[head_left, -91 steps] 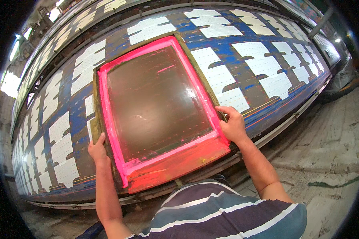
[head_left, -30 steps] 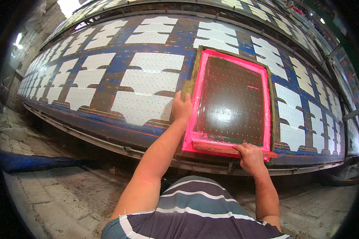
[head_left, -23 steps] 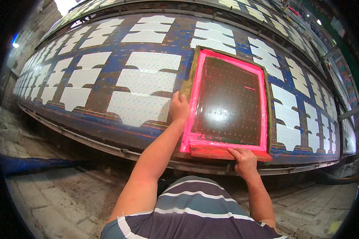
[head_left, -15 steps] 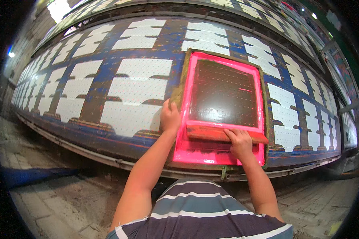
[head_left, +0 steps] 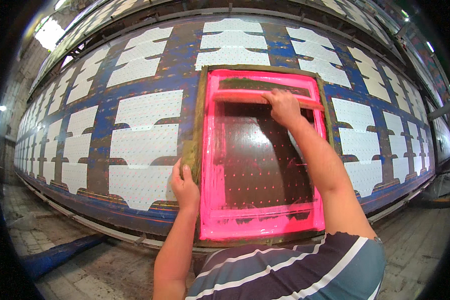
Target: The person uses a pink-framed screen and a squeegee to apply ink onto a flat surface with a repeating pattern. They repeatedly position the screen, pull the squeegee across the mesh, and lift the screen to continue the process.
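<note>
A screen-printing frame [head_left: 201,112] lies flat on the long table, its dark mesh [head_left: 255,165] edged with bright pink ink [head_left: 260,230]. Across the mesh near its far end sits a long orange-red squeegee [head_left: 237,97]. My right hand [head_left: 285,107] is closed over the squeegee's top edge, with that arm stretched over the right part of the screen. At the frame's left side, my left hand [head_left: 185,185] grips a wooden strip [head_left: 189,152] fixed along it; some of its fingers are hidden. Rows of small pink dots show on the mesh.
White dotted fabric pieces [head_left: 145,142] lie in rows on the blue and brown stained table [head_left: 185,90], left, right and beyond the frame. A metal rail [head_left: 130,235] runs along the near edge. Another table of pieces stands behind. A blue bar [head_left: 65,255] is low at left.
My right hand has pushed the squeegee from the screen's near end to its far end. Pink dots now show on the mesh. My left hand keeps hold at the frame's left side. The view has shifted.
</note>
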Tool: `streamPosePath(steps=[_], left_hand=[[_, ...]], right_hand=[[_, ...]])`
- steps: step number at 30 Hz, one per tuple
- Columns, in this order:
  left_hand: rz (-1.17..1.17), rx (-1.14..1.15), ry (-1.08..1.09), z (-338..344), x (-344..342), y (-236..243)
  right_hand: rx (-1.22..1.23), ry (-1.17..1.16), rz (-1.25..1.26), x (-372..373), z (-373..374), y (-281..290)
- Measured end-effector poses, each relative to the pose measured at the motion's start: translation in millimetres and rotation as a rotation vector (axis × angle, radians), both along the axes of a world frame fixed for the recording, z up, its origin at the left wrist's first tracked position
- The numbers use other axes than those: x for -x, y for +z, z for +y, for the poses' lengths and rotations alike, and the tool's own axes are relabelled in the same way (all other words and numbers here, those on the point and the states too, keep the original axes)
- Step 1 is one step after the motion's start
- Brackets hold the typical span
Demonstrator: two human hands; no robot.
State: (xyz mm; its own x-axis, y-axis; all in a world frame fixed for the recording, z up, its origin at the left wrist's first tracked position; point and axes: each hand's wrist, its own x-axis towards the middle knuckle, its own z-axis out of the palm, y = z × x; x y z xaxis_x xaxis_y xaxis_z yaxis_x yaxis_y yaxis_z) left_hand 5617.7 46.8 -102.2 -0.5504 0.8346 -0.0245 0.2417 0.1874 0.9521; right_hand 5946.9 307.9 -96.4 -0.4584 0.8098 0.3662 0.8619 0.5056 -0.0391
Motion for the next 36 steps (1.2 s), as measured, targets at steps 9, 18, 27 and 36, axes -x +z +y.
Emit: streamPosePath(steps=[9,18,27,36], left_hand=[[-0.094,-0.002,0.022,-1.0,1.5,-9.3],[-0.035,0.027,0.037,1.5,2.2,-8.8],[0.040,-0.029,-0.018,2.4,9.3,-15.3],[0.028,-0.095,-0.016,2.2,9.3,-20.2]], right_hand=[[0.080,-0.018,-0.007,-5.3,101.2,15.5],[0.330,-0.054,-0.152,-9.8,114.2,41.3],[0.374,0.098,-0.215,-11.5,-49.2,52.9],[0.454,0.049,-0.115,-10.6,-266.1,66.5]])
